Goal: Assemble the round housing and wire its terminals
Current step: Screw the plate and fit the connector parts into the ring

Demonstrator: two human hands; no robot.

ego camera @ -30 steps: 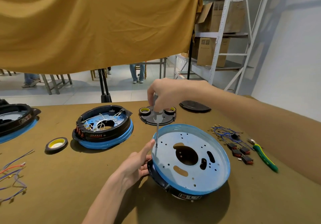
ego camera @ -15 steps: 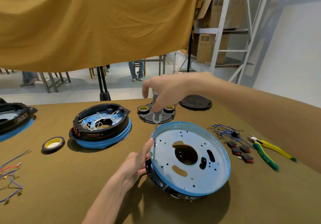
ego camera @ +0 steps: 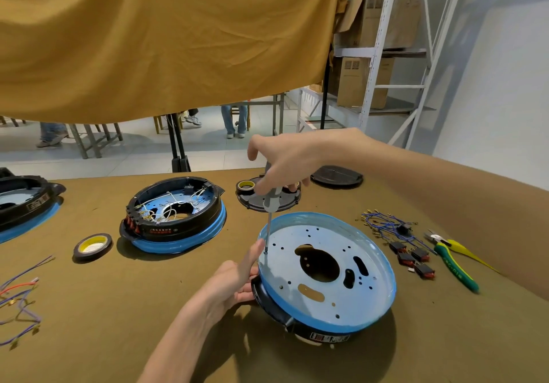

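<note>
The round housing (ego camera: 326, 272) sits tilted on the brown table (ego camera: 89, 338), blue plate side up, just in front of the person. The left hand (ego camera: 231, 284) grips its near left rim, thumb up on the edge; the fingers under the rim are hidden. The right hand (ego camera: 285, 159) pinches the grey handle of a screwdriver (ego camera: 269, 219) that stands upright, its tip on the plate near the left edge. No screw can be made out there. A second housing (ego camera: 175, 219) with white wires sits behind, and another at far left is cut off. Pliers (ego camera: 454, 266) lie at right.
</note>
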